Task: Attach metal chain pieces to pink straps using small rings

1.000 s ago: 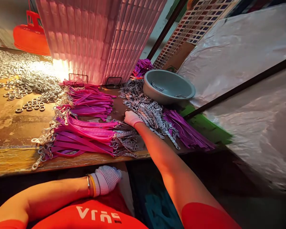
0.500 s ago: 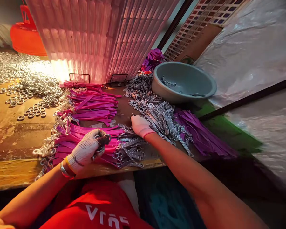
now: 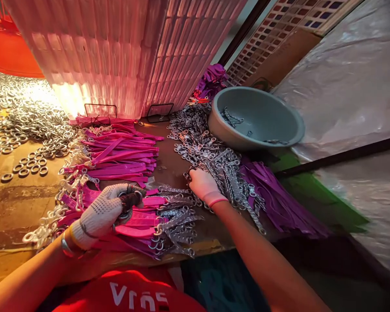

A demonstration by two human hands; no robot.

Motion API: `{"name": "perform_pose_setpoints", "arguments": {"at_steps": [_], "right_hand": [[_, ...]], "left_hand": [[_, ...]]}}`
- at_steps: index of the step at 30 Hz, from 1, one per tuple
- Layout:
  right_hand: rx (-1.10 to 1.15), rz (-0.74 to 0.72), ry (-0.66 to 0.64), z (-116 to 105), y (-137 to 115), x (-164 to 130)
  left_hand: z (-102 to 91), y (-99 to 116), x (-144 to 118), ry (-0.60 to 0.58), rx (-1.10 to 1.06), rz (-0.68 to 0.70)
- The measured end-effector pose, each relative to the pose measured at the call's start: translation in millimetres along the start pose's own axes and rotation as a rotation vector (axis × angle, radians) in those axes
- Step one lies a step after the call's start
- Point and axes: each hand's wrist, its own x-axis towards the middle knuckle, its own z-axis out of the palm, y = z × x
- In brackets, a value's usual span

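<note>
The left hand (image 3: pixel 100 212), in a white dotted glove, is resting on the near pile of pink straps (image 3: pixel 130 216). Its fingers are curling tight around a metal ring (image 3: pixel 126 208) with a dark piece against it; what that dark piece is cannot be told. The ring is sitting at the glove's fingertips, just above the straps.

The right hand (image 3: pixel 204 186), in a pink glove, is lying palm down at the near left edge of the heap of metal clips (image 3: pixel 214 160), right of the pink straps. Its fingers are bending down into the clips, but whether they are gripping one cannot be told.

A second pile of pink straps (image 3: pixel 120 151) is lying farther back, its ends carrying clips. Purple straps (image 3: pixel 279 199) are fanning out to the right of the clip heap. A grey bowl (image 3: pixel 279 143) is standing at the far right, touching the heap, with a few clips inside. Loose rings (image 3: pixel 26 125) are spreading over the far left of the worn table (image 3: pixel 13 203). A tall stack of pale ribbed trays (image 3: pixel 123 52) is rising at the far side, behind the straps.
</note>
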Motion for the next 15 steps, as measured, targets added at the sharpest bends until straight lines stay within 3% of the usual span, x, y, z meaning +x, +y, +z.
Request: {"name": "perform_pose_setpoints", "arguments": {"at_steps": [7, 11, 15], "right_hand": [[-0.001, -0.027, -0.047, 1.1, -16.9, 4.2], [0.0, 0.042, -0.002, 4.5, -6.5, -6.2], [-0.034, 0.129, 0.021, 13.1, 4.2, -26.8]], "left_hand": [[11.1, -10.2, 24.3, 0.157, -0.024, 0.047], [10.6, -16.4, 23.6, 0.151, -0.147, 0.04], [2.6, -21.0, 24.0, 0.145, -0.175, -0.056]]}}
